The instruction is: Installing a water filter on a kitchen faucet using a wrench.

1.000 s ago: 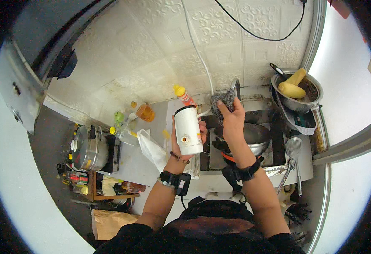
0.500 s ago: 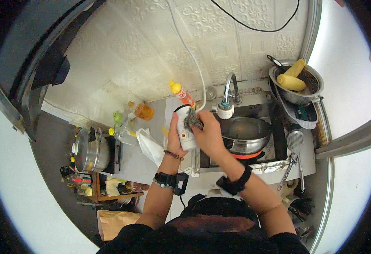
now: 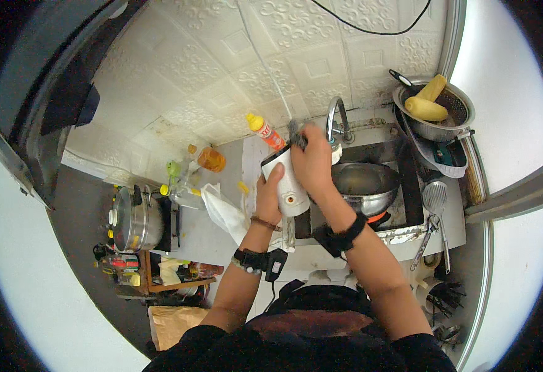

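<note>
My left hand is wrapped round the left side of a white, rounded device with a dark upper rim and a small brown round spot low on its front. A white cord hangs down the wall to its top end. My right hand is closed on a grey, fuzzy scouring pad, at the device's upper right edge by the cord. Just behind stands a bottle with a yellow cap and orange-red body. To the right, a steel pan sits in the sink, under the curved faucet.
A steel colander holding yellow peeled pieces stands at the back right. A slotted turner lies right of the sink. Leftward are a white plastic bag, an oil bottle and a lidded steamer pot.
The scouring pad in my right hand has moved from the device's front up to its top edge by the cord. The device has shifted slightly right and tilted.
</note>
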Demonstrator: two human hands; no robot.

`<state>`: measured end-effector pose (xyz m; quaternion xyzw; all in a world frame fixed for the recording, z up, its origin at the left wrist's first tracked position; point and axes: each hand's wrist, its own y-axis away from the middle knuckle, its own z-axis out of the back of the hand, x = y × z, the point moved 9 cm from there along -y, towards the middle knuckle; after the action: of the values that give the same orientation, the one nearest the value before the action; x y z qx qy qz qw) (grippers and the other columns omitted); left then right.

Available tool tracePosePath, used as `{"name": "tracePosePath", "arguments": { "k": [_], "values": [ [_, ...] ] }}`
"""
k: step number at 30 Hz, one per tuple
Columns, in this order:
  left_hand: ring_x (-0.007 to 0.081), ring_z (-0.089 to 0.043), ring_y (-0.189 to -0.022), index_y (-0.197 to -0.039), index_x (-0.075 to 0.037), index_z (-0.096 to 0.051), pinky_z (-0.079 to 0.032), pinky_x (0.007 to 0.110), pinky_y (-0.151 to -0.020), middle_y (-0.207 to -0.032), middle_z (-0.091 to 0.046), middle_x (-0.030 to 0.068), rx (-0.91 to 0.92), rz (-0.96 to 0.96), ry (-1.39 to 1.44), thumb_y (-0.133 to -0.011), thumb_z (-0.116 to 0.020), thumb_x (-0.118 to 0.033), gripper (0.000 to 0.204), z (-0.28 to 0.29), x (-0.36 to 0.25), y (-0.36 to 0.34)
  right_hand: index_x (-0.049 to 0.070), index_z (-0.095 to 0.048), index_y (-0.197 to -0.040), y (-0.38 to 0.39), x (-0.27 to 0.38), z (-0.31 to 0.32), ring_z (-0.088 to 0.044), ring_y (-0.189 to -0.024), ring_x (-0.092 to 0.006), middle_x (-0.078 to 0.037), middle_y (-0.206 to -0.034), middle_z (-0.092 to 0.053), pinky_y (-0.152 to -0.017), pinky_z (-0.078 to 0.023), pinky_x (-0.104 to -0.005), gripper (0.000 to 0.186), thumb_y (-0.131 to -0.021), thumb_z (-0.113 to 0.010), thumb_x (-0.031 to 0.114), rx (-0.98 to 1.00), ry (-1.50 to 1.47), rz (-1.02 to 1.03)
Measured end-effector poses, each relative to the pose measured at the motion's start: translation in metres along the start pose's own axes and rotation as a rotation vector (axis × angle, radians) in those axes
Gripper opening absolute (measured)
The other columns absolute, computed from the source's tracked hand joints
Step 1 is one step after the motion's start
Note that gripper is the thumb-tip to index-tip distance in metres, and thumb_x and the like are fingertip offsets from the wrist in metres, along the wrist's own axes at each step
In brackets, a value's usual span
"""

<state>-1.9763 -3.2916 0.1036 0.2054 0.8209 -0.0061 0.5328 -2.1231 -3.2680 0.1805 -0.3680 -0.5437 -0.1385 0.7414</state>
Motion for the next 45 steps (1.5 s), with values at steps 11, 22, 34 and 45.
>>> {"name": "tracePosePath", "arguments": {
  "k": [11,22,34,45],
  "values": [
    [0.0217,-0.061,-0.092,-0.118,-0.01,-0.051,-0.053,0.035,-0.074,-0.108,-0.06,0.0084,0.366,0.137,0.437,-0.09,-0.039,-0.054,0.054,-0.012,0.001,0.003,-0.001,-0.055,-0.089,0.042,-0.032,0.042,-0.055,-0.081,-0.0332,-0.015,-0.086,-0.053,-0.071,-0.045,-0.0343,0.026,-0.066,-0.065,-0.005,0.095,-0.238,-0.05],
    [0.0216,-0.058,-0.097,-0.119,-0.011,-0.051,-0.047,0.037,-0.087,-0.11,-0.059,0.0064,0.193,0.18,0.387,-0.09,-0.043,-0.046,0.045,-0.014,0.008,0.0,-0.001,-0.056,-0.091,0.048,0.005,0.004,-0.054,-0.083,-0.028,-0.012,-0.088,-0.052,-0.073,-0.044,-0.0337,0.029,-0.064,-0.062,-0.009,0.23,-0.254,0.126],
    [0.0149,-0.06,-0.071,-0.094,-0.001,-0.06,-0.048,0.028,-0.062,-0.084,-0.061,0.0032,-0.34,-0.047,0.108,-0.081,-0.065,-0.023,0.026,0.018,0.009,-0.009,-0.002,-0.054,-0.091,0.056,-0.002,0.005,-0.046,-0.087,-0.0332,-0.015,-0.089,-0.047,-0.075,-0.04,-0.0395,0.031,-0.061,-0.061,-0.007,0.186,-0.09,0.114],
    [0.0172,-0.059,-0.078,-0.103,-0.001,-0.057,-0.048,0.031,-0.064,-0.092,-0.06,0.0057,-0.446,-0.057,0.184,-0.076,-0.069,-0.025,0.039,0.037,0.023,-0.023,-0.002,-0.052,-0.088,0.052,0.013,0.011,-0.048,-0.087,-0.0363,-0.016,-0.087,-0.049,-0.076,-0.041,-0.0405,0.027,-0.063,-0.058,-0.007,0.064,0.037,0.146]
  ]
}}
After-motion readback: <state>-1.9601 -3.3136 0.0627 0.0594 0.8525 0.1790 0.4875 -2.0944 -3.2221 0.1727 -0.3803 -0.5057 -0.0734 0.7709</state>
